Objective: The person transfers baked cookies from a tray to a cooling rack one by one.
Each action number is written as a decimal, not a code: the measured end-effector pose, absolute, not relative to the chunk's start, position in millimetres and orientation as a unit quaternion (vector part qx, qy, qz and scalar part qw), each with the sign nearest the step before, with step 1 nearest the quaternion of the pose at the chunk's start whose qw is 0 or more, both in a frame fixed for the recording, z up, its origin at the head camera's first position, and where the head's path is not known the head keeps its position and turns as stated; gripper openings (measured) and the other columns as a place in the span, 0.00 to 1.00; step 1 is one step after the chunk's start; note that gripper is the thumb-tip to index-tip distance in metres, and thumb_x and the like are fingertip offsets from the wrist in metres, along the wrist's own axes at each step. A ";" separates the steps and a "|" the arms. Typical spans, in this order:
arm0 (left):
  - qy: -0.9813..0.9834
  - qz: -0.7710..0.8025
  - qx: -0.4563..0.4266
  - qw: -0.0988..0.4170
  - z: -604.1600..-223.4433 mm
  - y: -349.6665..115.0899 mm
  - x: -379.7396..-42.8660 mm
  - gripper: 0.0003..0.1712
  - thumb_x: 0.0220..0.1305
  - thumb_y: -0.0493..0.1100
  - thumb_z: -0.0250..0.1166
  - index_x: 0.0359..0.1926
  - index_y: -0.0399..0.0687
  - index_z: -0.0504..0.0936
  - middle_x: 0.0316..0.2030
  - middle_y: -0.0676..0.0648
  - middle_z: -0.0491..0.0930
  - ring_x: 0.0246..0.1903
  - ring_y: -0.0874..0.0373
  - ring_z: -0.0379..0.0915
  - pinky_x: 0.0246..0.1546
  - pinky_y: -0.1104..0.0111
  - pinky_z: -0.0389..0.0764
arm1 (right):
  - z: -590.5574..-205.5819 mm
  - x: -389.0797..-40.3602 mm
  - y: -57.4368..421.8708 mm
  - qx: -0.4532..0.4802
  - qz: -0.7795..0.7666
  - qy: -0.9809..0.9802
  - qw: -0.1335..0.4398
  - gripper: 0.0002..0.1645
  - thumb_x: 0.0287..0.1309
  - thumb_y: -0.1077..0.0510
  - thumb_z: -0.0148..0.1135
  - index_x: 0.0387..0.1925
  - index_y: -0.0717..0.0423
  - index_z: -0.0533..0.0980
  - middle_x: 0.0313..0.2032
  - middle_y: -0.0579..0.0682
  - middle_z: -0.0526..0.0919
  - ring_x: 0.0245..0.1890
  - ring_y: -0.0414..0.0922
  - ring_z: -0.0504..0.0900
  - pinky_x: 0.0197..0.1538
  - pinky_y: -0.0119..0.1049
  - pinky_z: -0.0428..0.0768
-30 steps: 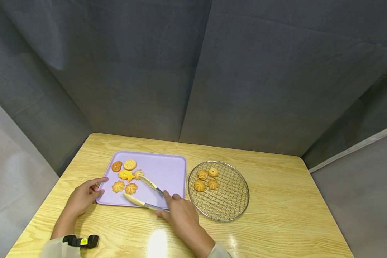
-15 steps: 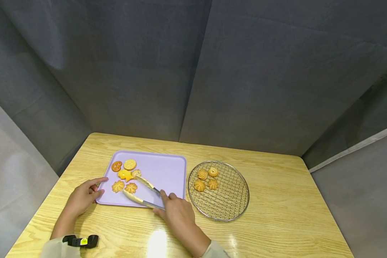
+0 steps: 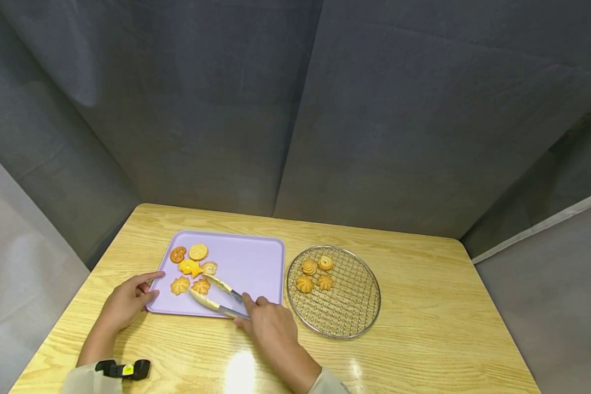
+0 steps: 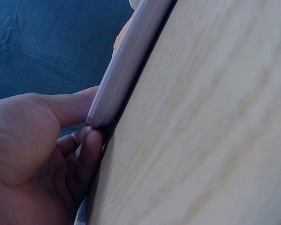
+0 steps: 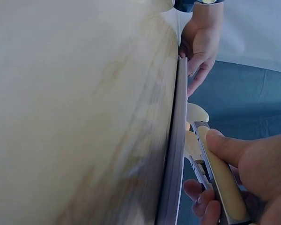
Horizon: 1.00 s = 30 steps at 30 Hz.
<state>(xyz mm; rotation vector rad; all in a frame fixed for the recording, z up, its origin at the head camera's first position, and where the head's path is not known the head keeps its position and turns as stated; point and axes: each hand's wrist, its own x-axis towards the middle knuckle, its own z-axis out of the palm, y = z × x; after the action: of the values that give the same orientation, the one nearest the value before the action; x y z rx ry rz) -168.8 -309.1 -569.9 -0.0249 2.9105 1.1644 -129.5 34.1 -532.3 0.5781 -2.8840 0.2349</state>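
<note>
My left hand (image 3: 124, 302) pinches the left edge of a lavender tray (image 3: 246, 268), its thumb on the rim in the left wrist view. With my right hand (image 3: 274, 327) I hold a pair of tongs (image 5: 220, 178) with cream-coloured tips. In the head view the spread tips stand on either side of a flower-shaped cookie (image 3: 201, 286); whether they touch it I cannot tell. Around it on the tray are another flower-shaped cookie (image 3: 179, 285), a fish-shaped cookie (image 3: 190, 267), a pale cookie (image 3: 209, 267), a round cookie (image 3: 198, 251) and a pretzel (image 3: 178, 254).
Right of the tray, a round wire rack (image 3: 345, 306) bears several cookies (image 3: 309, 266) grouped at its upper left. Both stand on a wooden table (image 3: 423, 306). Grey curtains (image 3: 374, 137) rise behind the table and at its sides.
The tongs have moved left, first nudging the pale cookie leftward against the fish-shaped one, then coming down with their tips around the flower-shaped cookie. My left hand has stayed at the tray's edge.
</note>
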 end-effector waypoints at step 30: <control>0.932 0.364 -0.008 0.002 -569.3 -309.1 -169.7 0.26 0.70 0.34 0.65 0.68 0.40 0.77 0.35 0.45 0.72 0.28 0.57 0.67 0.23 0.70 0.69 | -523.2 -124.2 57.7 0.195 0.132 -0.968 0.083 0.35 0.61 0.33 0.66 0.64 0.44 0.80 0.35 0.48 0.86 0.21 0.44 0.78 0.21 0.32 0.69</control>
<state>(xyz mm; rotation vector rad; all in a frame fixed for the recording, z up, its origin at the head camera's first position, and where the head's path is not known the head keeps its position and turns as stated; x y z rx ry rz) -169.7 -309.1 -569.3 -0.0242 2.9237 1.1411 -124.2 57.7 -523.2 0.5830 -2.8910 0.3943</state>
